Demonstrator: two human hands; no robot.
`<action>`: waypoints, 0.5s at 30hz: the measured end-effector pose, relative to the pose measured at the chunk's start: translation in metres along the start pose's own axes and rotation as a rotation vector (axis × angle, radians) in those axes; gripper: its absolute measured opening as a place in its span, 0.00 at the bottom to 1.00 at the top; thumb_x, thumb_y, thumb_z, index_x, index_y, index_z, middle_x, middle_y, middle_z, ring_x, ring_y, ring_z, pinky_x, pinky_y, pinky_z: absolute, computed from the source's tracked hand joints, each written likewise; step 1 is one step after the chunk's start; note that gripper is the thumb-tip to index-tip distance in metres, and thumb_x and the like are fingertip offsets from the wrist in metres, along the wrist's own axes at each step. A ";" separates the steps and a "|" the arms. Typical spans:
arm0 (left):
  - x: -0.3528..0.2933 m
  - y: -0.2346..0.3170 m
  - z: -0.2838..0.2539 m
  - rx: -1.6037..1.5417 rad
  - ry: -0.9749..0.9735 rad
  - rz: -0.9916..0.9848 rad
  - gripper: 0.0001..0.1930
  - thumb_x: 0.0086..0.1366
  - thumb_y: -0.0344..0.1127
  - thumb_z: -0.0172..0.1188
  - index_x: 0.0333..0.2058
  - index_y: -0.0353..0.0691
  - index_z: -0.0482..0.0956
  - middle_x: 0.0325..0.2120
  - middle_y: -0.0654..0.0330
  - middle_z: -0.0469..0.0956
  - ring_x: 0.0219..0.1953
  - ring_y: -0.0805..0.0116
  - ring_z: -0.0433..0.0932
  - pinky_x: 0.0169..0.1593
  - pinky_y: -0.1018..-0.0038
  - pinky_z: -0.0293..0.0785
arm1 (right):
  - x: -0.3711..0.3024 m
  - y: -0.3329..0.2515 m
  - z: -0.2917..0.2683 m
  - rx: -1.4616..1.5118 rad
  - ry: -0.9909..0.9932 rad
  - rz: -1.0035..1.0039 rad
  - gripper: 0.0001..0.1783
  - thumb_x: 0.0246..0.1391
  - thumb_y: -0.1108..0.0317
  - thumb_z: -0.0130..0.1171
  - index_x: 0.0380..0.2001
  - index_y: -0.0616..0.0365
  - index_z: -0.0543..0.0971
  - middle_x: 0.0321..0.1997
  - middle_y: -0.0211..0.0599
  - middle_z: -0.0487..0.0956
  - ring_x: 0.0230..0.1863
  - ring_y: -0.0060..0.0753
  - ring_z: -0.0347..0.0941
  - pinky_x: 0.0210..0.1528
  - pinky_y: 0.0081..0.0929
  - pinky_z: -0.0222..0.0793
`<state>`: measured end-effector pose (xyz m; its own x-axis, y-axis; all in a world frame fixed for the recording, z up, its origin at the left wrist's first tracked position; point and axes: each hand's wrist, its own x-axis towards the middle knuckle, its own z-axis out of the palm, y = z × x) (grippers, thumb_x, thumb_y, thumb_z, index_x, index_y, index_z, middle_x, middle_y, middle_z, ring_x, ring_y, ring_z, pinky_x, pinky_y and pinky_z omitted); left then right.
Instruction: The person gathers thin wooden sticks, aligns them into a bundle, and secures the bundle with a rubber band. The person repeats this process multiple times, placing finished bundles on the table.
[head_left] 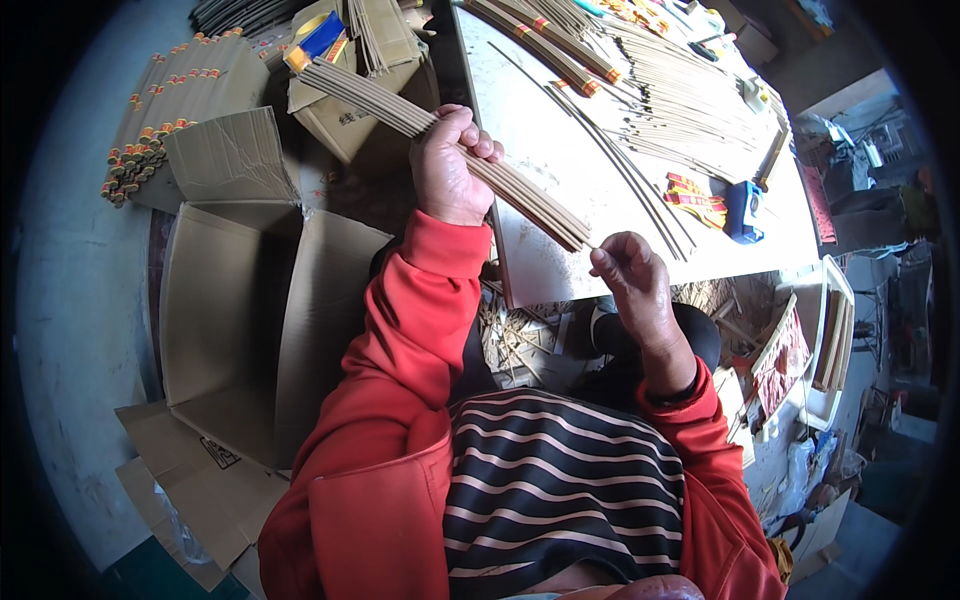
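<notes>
Above the person's lap, the bundle of sticks (525, 195) hangs slantwise, its lower end over the near edge of the white tabletop (545, 285). The left hand (452, 165) has its grip clamped around the middle, covering that stretch of sticks. The right hand (630, 275) is at the lower end, thumb and forefinger close together; I cannot tell whether that grip pinches a stick. At the bundle's upper end is an orange patch, but whether it belongs to the bundle or to something behind is unclear.

The sticks are thin, straight, brown and matt, overlapping too closely to count. On the tabletop, loose sticks (680, 95) lie in a fan, again too many to count; two banded bundles (555, 45) run off the top of the view. One blue tape dispenser (742, 212) stands beside a small heap of red-and-yellow paper strips (695, 200), their number lost in the overlap.

To the left, one tall cardboard box (225, 300) gapes with its flaps out, its inside partly in shadow. Beyond it are a second cardboard box (345, 115) and a stack of wrapped bundles (185, 90). Broken sticks (512, 335) litter the space below the tabletop, half hidden by the legs.
</notes>
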<state>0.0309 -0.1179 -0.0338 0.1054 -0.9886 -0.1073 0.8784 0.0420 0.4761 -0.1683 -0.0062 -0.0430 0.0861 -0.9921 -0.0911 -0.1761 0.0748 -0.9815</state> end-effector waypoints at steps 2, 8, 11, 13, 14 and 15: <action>0.004 0.004 -0.002 -0.028 0.015 0.017 0.05 0.55 0.28 0.54 0.23 0.45 0.68 0.13 0.70 0.60 0.15 0.77 0.58 0.24 0.77 0.58 | -0.004 -0.001 -0.012 -0.061 -0.011 0.023 0.10 0.54 0.66 0.56 0.31 0.62 0.70 0.28 0.28 0.71 0.30 0.15 0.66 0.35 0.13 0.62; 0.017 0.030 -0.012 -0.055 0.098 0.066 0.13 0.56 0.29 0.53 0.16 0.45 0.60 0.13 0.70 0.56 0.16 0.77 0.56 0.23 0.78 0.58 | -0.039 0.003 -0.073 -0.103 0.008 0.075 0.06 0.53 0.71 0.55 0.30 0.62 0.70 0.26 0.27 0.70 0.29 0.16 0.64 0.33 0.15 0.62; 0.024 0.044 -0.022 -0.090 0.093 0.093 0.14 0.55 0.28 0.53 0.15 0.45 0.59 0.12 0.69 0.56 0.16 0.76 0.56 0.24 0.78 0.58 | -0.068 0.007 -0.119 -0.150 0.043 0.127 0.05 0.53 0.73 0.54 0.30 0.61 0.70 0.27 0.27 0.70 0.30 0.17 0.66 0.36 0.15 0.62; 0.032 0.053 -0.027 -0.131 0.176 0.142 0.14 0.56 0.28 0.52 0.15 0.44 0.60 0.12 0.68 0.57 0.16 0.76 0.57 0.24 0.77 0.58 | -0.088 0.016 -0.149 -0.174 0.080 0.115 0.04 0.52 0.73 0.53 0.30 0.61 0.70 0.27 0.27 0.71 0.29 0.17 0.66 0.35 0.15 0.63; 0.035 0.057 -0.030 -0.136 0.196 0.159 0.13 0.56 0.28 0.53 0.16 0.45 0.60 0.13 0.69 0.58 0.16 0.76 0.57 0.24 0.77 0.58 | -0.096 0.019 -0.157 -0.153 0.135 0.111 0.04 0.52 0.73 0.53 0.30 0.61 0.70 0.26 0.28 0.71 0.29 0.17 0.66 0.35 0.15 0.63; 0.038 0.060 -0.036 -0.142 0.215 0.175 0.12 0.56 0.28 0.53 0.17 0.45 0.61 0.14 0.69 0.58 0.16 0.76 0.57 0.23 0.76 0.58 | -0.104 0.022 -0.164 -0.131 0.190 0.106 0.04 0.52 0.73 0.53 0.30 0.61 0.70 0.26 0.28 0.71 0.28 0.18 0.67 0.35 0.15 0.63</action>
<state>0.1038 -0.1481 -0.0405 0.3440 -0.9121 -0.2232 0.8928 0.2440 0.3787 -0.3423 0.0820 -0.0270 -0.1231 -0.9814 -0.1474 -0.3009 0.1784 -0.9368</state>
